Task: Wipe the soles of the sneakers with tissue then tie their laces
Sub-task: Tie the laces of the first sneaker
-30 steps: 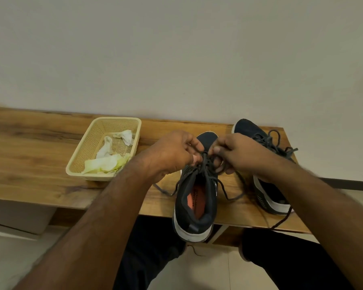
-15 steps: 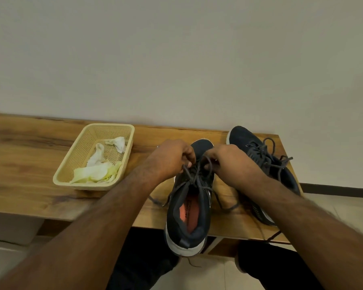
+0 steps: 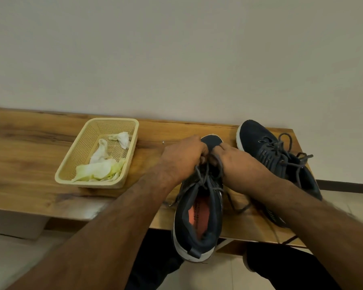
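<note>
While the heel of the dark navy mesh sneaker with a white sole and orange insole [image 3: 198, 218] hung just over the near edge of the long wooden bench [image 3: 29, 164], its toe pointed away toward the wall. Grey laces [image 3: 205, 176] rose from its tongue, and loose ends trailed down on either side onto the wood. Over the middle of that shoe the two hands met, knuckles almost touching. The left hand [image 3: 182, 158] had its fingers curled around a strand of the lace, pinching it. The right hand [image 3: 235, 162] was likewise curled, its fingertips closed on the lace just beside the left; exactly how the strands crossed between them was hidden by the fingers.

Just to the right, partly behind the right forearm, stood the second dark navy sneaker [image 3: 268, 151], toe also toward the wall, its grey laces lying in loops across the top.

Farther left, well apart from the shoes, sat a pale yellow perforated plastic basket [image 3: 122, 122] on the bench, holding crumpled white and yellowish tissues [image 3: 101, 164]. Beyond the bench rose a plain off-white wall [image 3: 176, 59].
</note>
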